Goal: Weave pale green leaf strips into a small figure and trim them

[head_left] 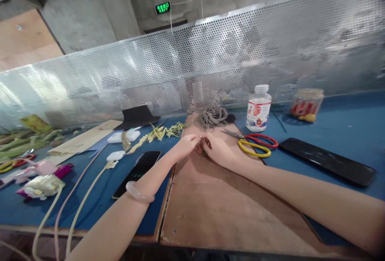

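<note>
My left hand (190, 145) and my right hand (214, 149) meet over the wooden board (222, 205), fingers closed and pinched together. What they hold between the fingertips is too small and dark to make out. Just behind them lies a coiled bundle of grey cord (213, 116). Scissors with red and yellow handles (254, 152) rest to the right of my right hand, blades pointing toward the cord. A pale bangle (140, 193) circles my left wrist. Under my left forearm lies a phone (144, 164) with a lit clock.
On the right stand a white bottle (259, 108), a jar (307, 102) and a black phone (327, 160). To the left are dried husk strips (156, 132), a white earbud case (116, 155), charging cables (86, 201) and a second pair of scissors (18, 162). A perforated metal screen (150, 64) closes the back.
</note>
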Demonstrator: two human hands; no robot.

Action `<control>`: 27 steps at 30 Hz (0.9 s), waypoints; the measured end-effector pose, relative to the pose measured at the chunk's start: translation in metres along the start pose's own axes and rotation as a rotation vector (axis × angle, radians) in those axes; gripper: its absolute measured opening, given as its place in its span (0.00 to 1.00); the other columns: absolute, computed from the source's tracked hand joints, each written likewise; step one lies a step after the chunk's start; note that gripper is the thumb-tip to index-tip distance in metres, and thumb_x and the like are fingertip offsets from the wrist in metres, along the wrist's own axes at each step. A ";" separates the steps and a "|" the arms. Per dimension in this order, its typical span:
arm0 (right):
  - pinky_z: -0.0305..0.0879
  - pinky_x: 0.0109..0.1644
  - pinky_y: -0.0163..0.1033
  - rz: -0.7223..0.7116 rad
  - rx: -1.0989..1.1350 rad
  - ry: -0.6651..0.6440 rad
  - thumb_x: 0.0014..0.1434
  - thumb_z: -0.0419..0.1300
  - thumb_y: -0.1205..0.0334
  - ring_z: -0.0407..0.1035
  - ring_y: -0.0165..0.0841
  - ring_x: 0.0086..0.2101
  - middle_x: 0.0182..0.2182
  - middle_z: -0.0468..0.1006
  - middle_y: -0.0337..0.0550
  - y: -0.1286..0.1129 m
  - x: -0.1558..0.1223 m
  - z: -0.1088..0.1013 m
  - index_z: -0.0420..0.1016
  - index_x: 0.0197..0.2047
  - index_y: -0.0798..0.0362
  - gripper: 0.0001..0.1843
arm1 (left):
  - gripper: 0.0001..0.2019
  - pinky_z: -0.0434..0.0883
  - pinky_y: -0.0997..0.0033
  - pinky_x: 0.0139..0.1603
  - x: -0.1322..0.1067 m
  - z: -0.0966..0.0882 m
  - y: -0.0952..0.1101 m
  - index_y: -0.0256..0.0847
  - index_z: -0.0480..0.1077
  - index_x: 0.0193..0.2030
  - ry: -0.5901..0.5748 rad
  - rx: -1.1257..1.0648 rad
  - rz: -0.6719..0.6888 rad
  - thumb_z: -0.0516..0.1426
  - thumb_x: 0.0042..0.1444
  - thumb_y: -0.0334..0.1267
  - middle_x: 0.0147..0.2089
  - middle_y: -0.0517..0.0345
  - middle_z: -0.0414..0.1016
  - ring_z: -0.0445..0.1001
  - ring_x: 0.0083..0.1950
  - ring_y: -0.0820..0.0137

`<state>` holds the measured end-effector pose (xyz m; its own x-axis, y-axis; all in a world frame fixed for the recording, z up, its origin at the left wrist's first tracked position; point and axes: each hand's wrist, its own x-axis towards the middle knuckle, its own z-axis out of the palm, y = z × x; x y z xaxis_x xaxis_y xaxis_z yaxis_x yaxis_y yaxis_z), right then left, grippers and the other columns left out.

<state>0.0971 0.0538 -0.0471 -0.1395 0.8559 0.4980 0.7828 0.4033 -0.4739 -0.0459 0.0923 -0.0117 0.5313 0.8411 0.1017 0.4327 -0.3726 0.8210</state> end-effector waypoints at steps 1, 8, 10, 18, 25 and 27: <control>0.56 0.31 0.32 -0.001 -0.008 -0.003 0.60 0.46 0.66 0.67 0.30 0.29 0.31 0.74 0.46 0.000 0.000 0.000 0.64 0.38 0.55 0.08 | 0.16 0.68 0.72 0.29 0.000 0.000 -0.001 0.35 0.66 0.26 -0.003 0.005 0.004 0.49 0.55 0.47 0.23 0.57 0.70 0.70 0.27 0.71; 0.54 0.30 0.33 0.001 -0.063 -0.027 0.60 0.46 0.65 0.66 0.31 0.27 0.29 0.74 0.47 0.000 0.001 0.000 0.64 0.37 0.56 0.07 | 0.17 0.68 0.73 0.29 -0.001 -0.001 -0.002 0.36 0.65 0.24 -0.013 0.075 0.036 0.47 0.56 0.46 0.22 0.56 0.70 0.71 0.25 0.71; 0.54 0.31 0.33 0.001 -0.070 -0.033 0.60 0.46 0.65 0.67 0.31 0.27 0.30 0.74 0.46 0.000 0.000 -0.001 0.64 0.37 0.56 0.07 | 0.17 0.68 0.72 0.29 -0.002 0.000 0.000 0.36 0.65 0.24 -0.017 0.072 0.033 0.47 0.56 0.46 0.22 0.56 0.70 0.71 0.25 0.71; 0.55 0.31 0.32 0.003 -0.055 -0.027 0.61 0.45 0.64 0.68 0.31 0.29 0.31 0.75 0.46 -0.002 0.000 -0.003 0.64 0.38 0.55 0.09 | 0.16 0.68 0.72 0.30 -0.002 0.002 0.001 0.35 0.65 0.25 -0.013 -0.037 0.002 0.49 0.56 0.44 0.22 0.56 0.70 0.71 0.25 0.72; 0.57 0.32 0.32 0.022 -0.022 -0.016 0.61 0.46 0.64 0.68 0.31 0.30 0.33 0.75 0.47 -0.003 -0.001 -0.003 0.64 0.40 0.55 0.09 | 0.16 0.68 0.72 0.28 0.002 0.003 -0.004 0.34 0.67 0.28 -0.037 -0.152 -0.023 0.47 0.57 0.42 0.22 0.55 0.72 0.71 0.24 0.71; 0.57 0.32 0.32 0.028 -0.012 -0.013 0.61 0.46 0.64 0.68 0.31 0.30 0.32 0.75 0.47 -0.003 -0.001 -0.004 0.65 0.39 0.56 0.09 | 0.16 0.67 0.72 0.27 0.003 0.003 -0.004 0.34 0.67 0.28 -0.032 -0.193 -0.037 0.46 0.57 0.43 0.22 0.55 0.71 0.70 0.23 0.72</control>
<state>0.0973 0.0504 -0.0437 -0.1252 0.8710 0.4750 0.7936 0.3753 -0.4789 -0.0437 0.0947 -0.0165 0.5419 0.8387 0.0544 0.3064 -0.2574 0.9164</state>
